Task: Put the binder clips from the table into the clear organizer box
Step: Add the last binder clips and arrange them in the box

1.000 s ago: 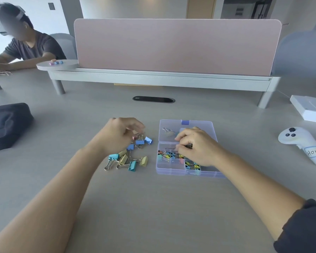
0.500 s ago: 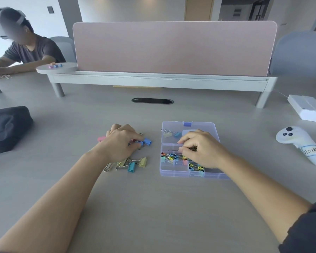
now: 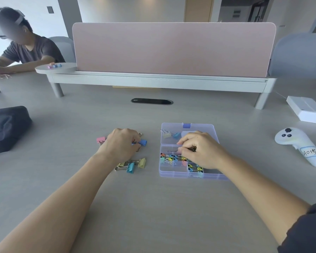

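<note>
Two bare hands worked on a smooth grey table point(image 3: 153, 207). The left hand point(image 3: 121, 145), fingers curled, pinched the wire loop of a blue binder clip point(image 3: 143, 142); a pink clip point(image 3: 101, 139), yellow clip point(image 3: 142, 162) and teal clip point(image 3: 130, 167), of folded pastel metal, lay beside it. The right hand point(image 3: 201, 150), fingers curled, rested inside the rectangular clear organizer box point(image 3: 187, 126) over packed clips point(image 3: 169, 157); whether it gripped one could not be told.

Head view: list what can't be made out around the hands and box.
Head view: left hand covers some loose binder clips; whether it grips one is unclear.
Right hand hides what its fingers touch and the right compartments of the organizer box.
Boxed clips: too small to count.
</note>
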